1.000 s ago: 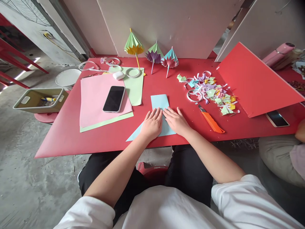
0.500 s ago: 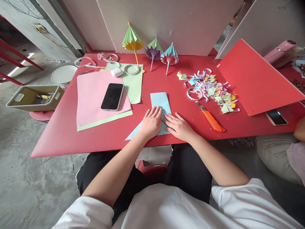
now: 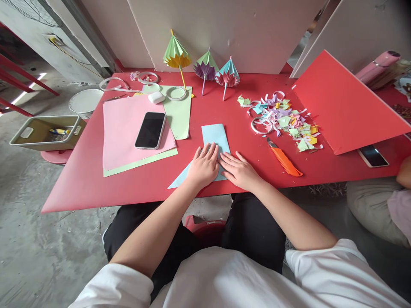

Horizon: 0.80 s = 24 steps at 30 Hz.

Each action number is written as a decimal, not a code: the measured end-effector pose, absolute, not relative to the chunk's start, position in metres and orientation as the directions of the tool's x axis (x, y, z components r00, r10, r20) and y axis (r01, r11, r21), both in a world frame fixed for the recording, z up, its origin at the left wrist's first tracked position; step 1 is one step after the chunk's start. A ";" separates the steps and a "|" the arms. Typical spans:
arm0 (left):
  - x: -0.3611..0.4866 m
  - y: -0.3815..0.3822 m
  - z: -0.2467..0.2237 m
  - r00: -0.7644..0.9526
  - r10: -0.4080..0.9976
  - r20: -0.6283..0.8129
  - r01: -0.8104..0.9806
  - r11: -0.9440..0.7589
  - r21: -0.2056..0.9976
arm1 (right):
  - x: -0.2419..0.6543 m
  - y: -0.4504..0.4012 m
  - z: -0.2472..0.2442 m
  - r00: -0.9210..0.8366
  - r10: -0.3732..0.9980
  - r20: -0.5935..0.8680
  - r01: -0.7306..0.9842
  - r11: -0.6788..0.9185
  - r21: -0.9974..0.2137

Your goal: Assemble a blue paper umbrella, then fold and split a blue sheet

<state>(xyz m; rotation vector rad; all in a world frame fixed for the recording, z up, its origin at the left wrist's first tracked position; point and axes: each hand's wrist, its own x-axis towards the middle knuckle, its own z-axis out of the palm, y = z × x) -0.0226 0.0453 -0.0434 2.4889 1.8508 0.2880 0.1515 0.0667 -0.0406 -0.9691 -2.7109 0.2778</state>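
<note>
A folded sheet of light blue paper (image 3: 214, 133) lies near the front edge of the red table (image 3: 138, 188). One pointed corner of it reaches out to the left. My left hand (image 3: 204, 164) lies flat over the middle of the paper, fingers stretched forward, and hides part of it. Against the paper's right edge, my right hand (image 3: 238, 170) rests flat with its fingers apart, fingertips on the paper. To the right of that hand is an orange utility knife (image 3: 285, 161) with its blade out.
Coloured paper scraps (image 3: 285, 117) and a tape roll (image 3: 261, 125) lie at right, beside a raised red board (image 3: 343, 102). Paper umbrellas (image 3: 177, 53) stand at the back. A phone (image 3: 150, 130) sits on pink paper (image 3: 118, 128) at left. Another person's leg (image 3: 372, 209) shows at far right.
Both hands stay flat on the blue paper, almost unmoved. The whole view has shifted very slightly.
</note>
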 end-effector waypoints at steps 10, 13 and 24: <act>-0.020 0.045 -0.046 0.265 0.948 0.175 0.954 -0.285 0.096 | 0.171 0.072 -0.045 -0.648 0.728 0.222 0.611 0.672 -0.419; -0.020 0.045 -0.046 0.260 0.949 0.178 0.953 -0.282 0.111 | 0.172 0.064 -0.044 -0.667 0.714 0.211 0.606 0.686 -0.404; -0.020 0.044 -0.045 0.254 0.954 0.161 0.952 -0.276 0.132 | 0.199 -0.003 -0.023 -0.644 0.730 0.229 0.580 0.661 -0.476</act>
